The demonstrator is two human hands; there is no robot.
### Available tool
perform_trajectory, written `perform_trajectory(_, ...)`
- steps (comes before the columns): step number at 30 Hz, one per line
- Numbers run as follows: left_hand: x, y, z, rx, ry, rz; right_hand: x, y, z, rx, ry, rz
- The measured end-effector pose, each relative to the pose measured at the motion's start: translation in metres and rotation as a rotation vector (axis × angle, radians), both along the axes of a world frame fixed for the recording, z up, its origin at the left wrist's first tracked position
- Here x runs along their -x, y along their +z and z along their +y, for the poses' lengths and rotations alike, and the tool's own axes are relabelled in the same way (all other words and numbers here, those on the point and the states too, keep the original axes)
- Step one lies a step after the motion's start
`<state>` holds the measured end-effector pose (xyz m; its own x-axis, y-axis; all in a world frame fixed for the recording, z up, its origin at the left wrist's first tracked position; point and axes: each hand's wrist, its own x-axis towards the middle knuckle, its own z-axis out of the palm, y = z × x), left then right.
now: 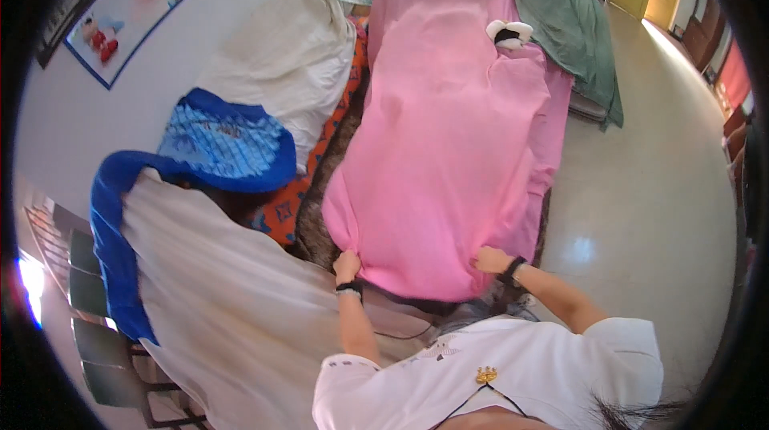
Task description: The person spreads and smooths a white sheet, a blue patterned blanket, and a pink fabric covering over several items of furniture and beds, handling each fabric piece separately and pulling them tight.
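A large pink sheet (pixel 448 150) stretches away from me over a long bed or mattress, rumpled and puffed up in places. Its near left corner is gripped by my left hand (pixel 347 267), the fingers closed on the cloth. At the near right corner my right hand (pixel 490 259) is closed on the same sheet, its fingertips partly hidden in the folds. Between both hands the near edge hangs in a curve close to my body. A white-and-black plush item (pixel 509 34) rests on the sheet toward the far right.
White bedding (pixel 280 70) and a blue patterned cloth (pixel 228 142) lie at the left. Nearer, a pale sheet with a blue border (pixel 208 270) spreads beside green chairs (pixel 100 342). A green cover (pixel 565 26) hangs at the far right, by the tiled floor (pixel 641 190).
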<state>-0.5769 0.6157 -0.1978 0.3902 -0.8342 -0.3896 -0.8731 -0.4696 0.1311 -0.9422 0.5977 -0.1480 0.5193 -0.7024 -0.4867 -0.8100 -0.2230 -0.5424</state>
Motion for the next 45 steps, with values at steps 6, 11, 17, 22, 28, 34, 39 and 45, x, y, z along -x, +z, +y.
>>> perform_trajectory(6,-0.062,0.139,-0.034,1.075,0.326,0.375,0.007,0.158,-0.083,0.157,-0.47,-0.455)
perform_trajectory(11,-0.013,0.134,-0.036,1.285,0.397,1.32,-0.002,0.148,-0.069,0.656,-0.402,-0.917)
perform_trajectory(17,-0.083,-0.003,-0.008,0.839,0.132,-0.05,0.029,0.035,-0.023,0.449,0.25,-0.177)
perform_trajectory(22,-0.036,0.172,-0.02,1.286,0.392,1.211,0.019,0.19,-0.063,0.216,-0.375,-0.238)
perform_trajectory(28,-0.063,0.006,-0.011,0.347,0.121,0.527,0.066,-0.031,-0.042,0.099,0.609,-0.103)
perform_trajectory(34,-0.013,0.19,-0.046,1.154,0.338,1.204,0.021,0.205,-0.071,0.293,-0.465,-0.838)
perform_trajectory(39,0.011,0.103,-0.047,0.941,0.208,1.142,0.094,-0.008,-0.05,0.384,0.163,-0.174)
perform_trajectory(45,-0.054,0.116,-0.062,0.814,-0.074,0.488,0.067,0.157,-0.069,0.202,-0.361,-0.292)
